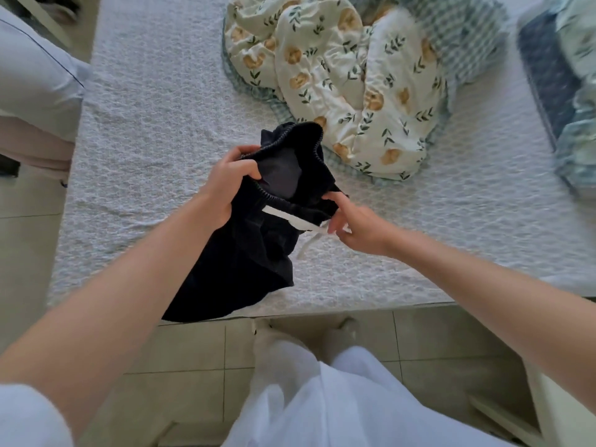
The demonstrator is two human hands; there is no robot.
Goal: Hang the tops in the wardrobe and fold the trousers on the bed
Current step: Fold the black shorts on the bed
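**Squaring up the waistband before the first fold**

I hold the dark trousers (pixel 251 253) above the near part of the bed (pixel 145 124). Their lower end trails down onto the cover close to the bed's near edge. My left grip (pixel 225 185) is curled tight round the left side of the elastic waistband (pixel 290 137). My right grip (pixel 354 221) pinches the waistband's right end, where the white drawstring (pixel 283 216) comes out. That hand is blurred, so I can't say exactly which fingers do the holding.

The waistband gapes open and points away from me, toward the flowered quilt (pixel 338 75). The legs hang back toward me and to my left. The long axis therefore runs on a slant, from far right at the waist to near left at the hems.

To do this step well, I judge that I should:

- Pull the two ends of the waistband apart until front and back lie flat together.
- Tuck the drawstring inside.
- Lay the trousers full length on the bare cover, well away from the quilt, so the legs stack before I fold.
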